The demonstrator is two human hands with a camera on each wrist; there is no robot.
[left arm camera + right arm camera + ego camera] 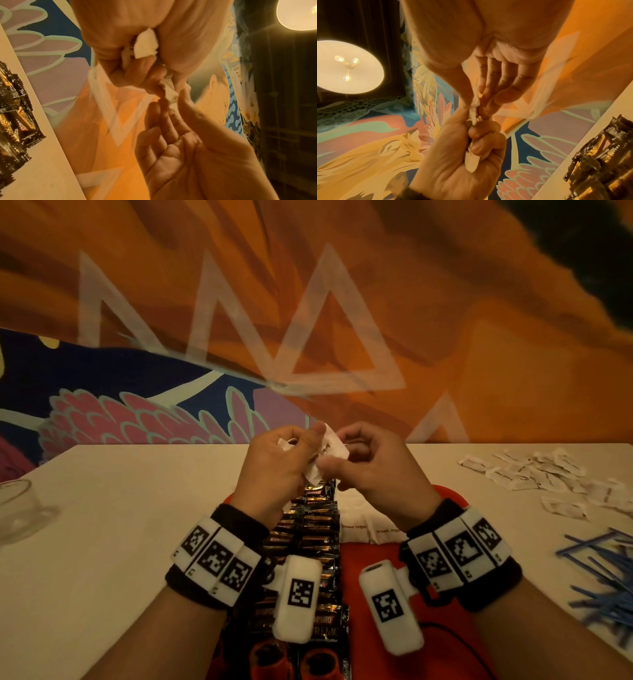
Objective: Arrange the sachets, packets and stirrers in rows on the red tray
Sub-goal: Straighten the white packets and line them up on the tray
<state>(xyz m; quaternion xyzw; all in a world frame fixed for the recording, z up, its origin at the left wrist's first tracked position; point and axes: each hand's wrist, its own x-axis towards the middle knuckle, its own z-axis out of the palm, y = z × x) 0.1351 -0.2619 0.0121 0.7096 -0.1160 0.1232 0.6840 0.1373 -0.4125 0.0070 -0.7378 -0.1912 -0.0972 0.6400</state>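
Dark coffee packets (313, 529) run in a row up the red tray (373, 580), nearest us; above its far end, left hand (277, 463) and right hand (373, 463) both pinch white sachets (329, 448). Loose sachets (534, 470) and blue stirrers (603, 580) wait right on the surface (113, 535).

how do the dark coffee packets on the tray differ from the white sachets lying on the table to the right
The dark coffee packets are black and gold and glossy; the loose white sachets are pale and matte. The coffee packets lie in overlapping rows on the red tray; the white sachets lie scattered on the table, off the tray. The coffee packets look larger. Both are flat, sealed single-serve packs.
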